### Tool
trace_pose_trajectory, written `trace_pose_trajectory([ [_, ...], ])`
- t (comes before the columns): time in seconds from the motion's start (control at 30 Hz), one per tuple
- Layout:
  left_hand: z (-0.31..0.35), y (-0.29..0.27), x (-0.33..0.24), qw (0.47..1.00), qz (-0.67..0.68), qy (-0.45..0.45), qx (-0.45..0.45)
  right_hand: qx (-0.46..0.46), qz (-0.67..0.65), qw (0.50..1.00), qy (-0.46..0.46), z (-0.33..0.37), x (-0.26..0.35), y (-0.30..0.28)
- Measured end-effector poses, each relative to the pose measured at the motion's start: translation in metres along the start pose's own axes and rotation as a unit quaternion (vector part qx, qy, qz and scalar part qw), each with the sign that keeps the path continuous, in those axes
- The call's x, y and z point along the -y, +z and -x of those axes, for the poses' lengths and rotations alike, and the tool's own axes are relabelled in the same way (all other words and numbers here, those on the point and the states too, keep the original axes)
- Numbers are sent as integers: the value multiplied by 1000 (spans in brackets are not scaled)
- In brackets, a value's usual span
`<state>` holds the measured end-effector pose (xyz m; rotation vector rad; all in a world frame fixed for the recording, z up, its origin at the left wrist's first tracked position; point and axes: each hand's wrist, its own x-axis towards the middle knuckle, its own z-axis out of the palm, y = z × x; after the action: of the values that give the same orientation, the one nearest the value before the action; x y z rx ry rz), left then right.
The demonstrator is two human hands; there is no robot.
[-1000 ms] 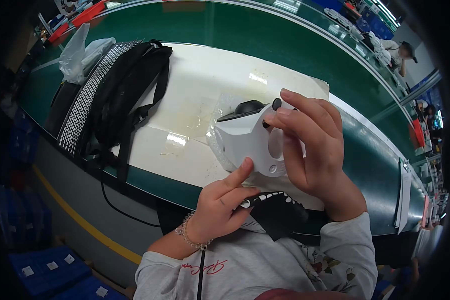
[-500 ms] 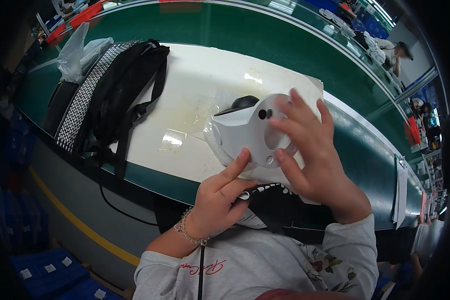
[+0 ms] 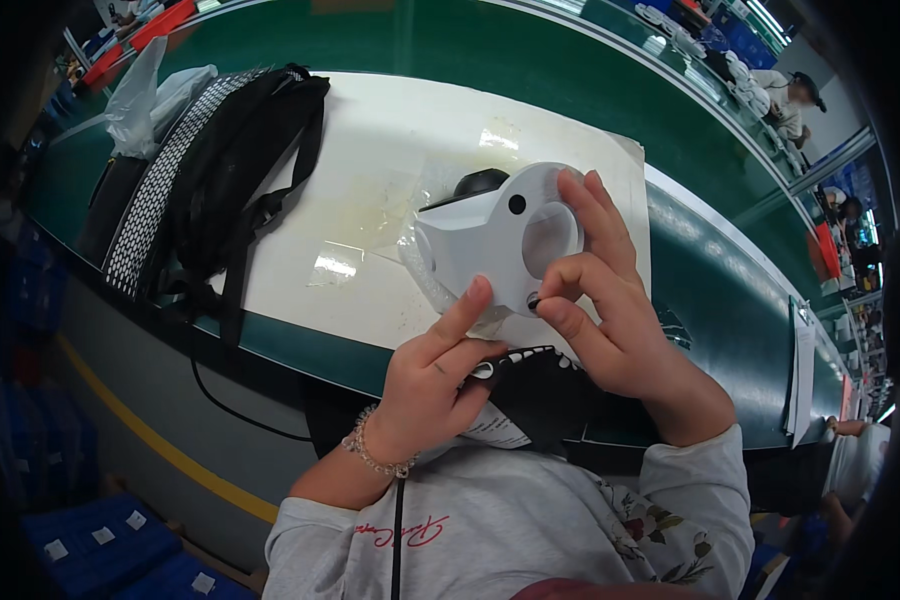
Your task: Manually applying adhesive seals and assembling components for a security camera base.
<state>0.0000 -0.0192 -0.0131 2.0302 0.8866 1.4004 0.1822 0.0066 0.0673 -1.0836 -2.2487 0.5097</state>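
Note:
A white plastic housing (image 3: 470, 238) with a large round opening lies tilted on clear bubble wrap (image 3: 420, 262). My left hand (image 3: 428, 385) steadies its near edge, the index fingertip on the surface and the other fingers curled below. Beside those fingers is a black piece with a white honeycomb edge (image 3: 540, 385). My right hand (image 3: 615, 325) pinches a small black round pad (image 3: 534, 301) between thumb and index finger, at the housing's lower small recess; its other fingers rest on the ring's far side. A black round spot (image 3: 517, 204) fills the upper recess. A dark rounded part (image 3: 481, 182) shows behind the housing.
White board (image 3: 370, 130) covers part of the green bench (image 3: 710, 290). On the left lie a black strapped bag (image 3: 235, 170) and a plastic bag (image 3: 135, 110). Papers (image 3: 802, 370) hang at the right edge. Blue bins (image 3: 100, 545) stand at floor level. Another person (image 3: 785, 100) sits far right.
My right hand has moved from the ring's upper part down to the lower recess, its thumb and index finger closing on the small black pad. The upper black spot is now uncovered.

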Motion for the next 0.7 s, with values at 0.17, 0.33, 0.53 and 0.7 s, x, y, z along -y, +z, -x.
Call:
trace_pose_trajectory([
  [0.17, 0, 1, 1, 1000, -6, 4, -4, -55, 142, 987, -52, 11, 3, 6],
  [0.33, 1, -1, -1, 1000, 5, -15, 6, 7, 344, 936, -70, 26, 24, 1],
  [0.53, 1, 2, 2, 1000, -4, 13, -10, -31, 203, 973, -106, 25, 16, 10],
  [0.7, 1, 2, -1, 1000, 7, -11, -1, -53, 172, 965, -188, 28, 6, 23],
])
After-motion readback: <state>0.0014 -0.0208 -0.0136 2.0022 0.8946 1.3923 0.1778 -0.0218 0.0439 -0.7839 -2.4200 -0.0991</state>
